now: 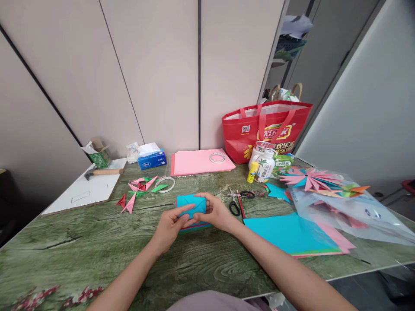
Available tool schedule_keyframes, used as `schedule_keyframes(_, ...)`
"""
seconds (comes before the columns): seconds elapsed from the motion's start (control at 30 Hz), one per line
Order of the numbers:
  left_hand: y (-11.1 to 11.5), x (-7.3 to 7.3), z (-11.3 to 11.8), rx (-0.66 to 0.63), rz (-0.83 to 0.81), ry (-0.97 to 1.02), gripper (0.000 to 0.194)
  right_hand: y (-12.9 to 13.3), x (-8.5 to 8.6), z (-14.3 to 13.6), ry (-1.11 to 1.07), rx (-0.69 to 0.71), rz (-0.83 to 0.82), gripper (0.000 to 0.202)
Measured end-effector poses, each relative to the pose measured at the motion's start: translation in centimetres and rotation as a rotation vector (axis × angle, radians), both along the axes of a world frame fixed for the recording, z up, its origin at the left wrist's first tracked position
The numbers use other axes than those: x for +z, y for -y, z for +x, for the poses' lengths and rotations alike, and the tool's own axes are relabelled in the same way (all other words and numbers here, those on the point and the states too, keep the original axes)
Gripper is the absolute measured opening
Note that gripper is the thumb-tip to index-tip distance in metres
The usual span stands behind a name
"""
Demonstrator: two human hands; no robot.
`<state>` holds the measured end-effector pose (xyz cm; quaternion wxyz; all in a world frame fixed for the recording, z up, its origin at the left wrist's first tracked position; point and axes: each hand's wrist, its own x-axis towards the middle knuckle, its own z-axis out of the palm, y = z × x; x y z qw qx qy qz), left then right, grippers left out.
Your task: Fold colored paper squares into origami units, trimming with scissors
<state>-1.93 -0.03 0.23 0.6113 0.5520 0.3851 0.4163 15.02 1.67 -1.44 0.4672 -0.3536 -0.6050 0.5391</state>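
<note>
A folded blue paper [192, 205] is held between both hands above the middle of the table. My left hand [171, 222] has its fingers on the paper's lower left side, the thumb near the bottom edge. At the right end, my right hand [216, 212] grips the paper with curled fingers and thumb. Beneath them lies a small stack of coloured papers [194, 228], mostly covered by the hands. Scissors [234, 203] and a red pencil [241, 205] rest just right of my right hand.
Folded paper pieces [141, 188], tape [165, 185] and a hammer [103, 172] lie left. Pink sheets [201, 160] and a red bag [236, 140] stand behind. Blue sheets [288, 235], a glue stick [252, 172], a white bottle [266, 166] and paper flowers [311, 179] are right.
</note>
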Motion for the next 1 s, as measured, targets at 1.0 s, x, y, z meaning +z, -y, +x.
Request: schedule_keyframes(1.0,0.5,2.3,-0.2,-0.197,-0.105,0.065,0.078,-0.3,1.1,0.8,-0.12,0.005,-0.107,0.048)
